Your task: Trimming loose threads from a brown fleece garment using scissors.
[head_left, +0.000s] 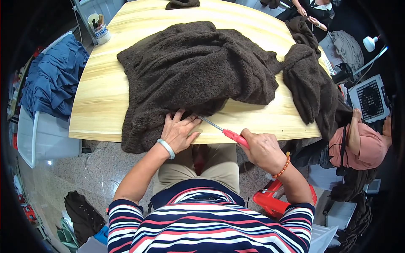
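A large dark brown, fuzzy knit garment (181, 71) lies bunched across the wooden table (99, 92). My left hand (179, 131) rests on its near edge with the fingers spread, close to the table's front. Held in my right hand (263, 149) is a red-handled tool (232, 135) with a slim metal shaft. The shaft points left and away from me, and its tip meets the brown knit beside my left fingertips. What kind of tip it has cannot be made out.
More brown knit pieces (308, 84) lie along the table's right side. A cup of tools (100, 31) stands at the far left. Blue cloth (55, 78) fills a white bin on the left. People work at the right, and a red stool (270, 198) is by my right arm.
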Demonstrator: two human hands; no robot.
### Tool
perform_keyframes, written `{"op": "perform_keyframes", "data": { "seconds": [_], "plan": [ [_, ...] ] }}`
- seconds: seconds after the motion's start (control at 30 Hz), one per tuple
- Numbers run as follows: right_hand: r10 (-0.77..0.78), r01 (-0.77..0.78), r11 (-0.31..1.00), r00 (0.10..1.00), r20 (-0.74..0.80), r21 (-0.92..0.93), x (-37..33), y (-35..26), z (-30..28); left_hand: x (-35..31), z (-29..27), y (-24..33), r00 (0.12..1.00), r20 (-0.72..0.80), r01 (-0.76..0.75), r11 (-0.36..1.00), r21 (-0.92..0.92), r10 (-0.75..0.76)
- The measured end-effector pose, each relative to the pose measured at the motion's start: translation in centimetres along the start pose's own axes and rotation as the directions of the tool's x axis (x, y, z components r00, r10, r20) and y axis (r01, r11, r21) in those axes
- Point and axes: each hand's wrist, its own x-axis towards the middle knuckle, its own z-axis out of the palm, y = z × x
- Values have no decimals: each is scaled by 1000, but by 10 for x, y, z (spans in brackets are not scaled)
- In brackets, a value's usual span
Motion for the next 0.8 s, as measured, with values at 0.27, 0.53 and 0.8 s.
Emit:
{"op": "perform_keyframes", "data": {
  "seconds": [0.27,0.53,0.8],
  "plan": [
    [-62,67,997,991,-118,35,3,6,4,-9,-6,-7,975,-191,22,903,-428,-115],
    [-104,119,991,972,-211,61,-9,16,16,14,-15,2,879,-390,139,931,-339,-273],
    [-25,20,997,997,69,77,-16,2,-4,19,20,-20,950,-217,149,937,-315,-224]
  ]
}}
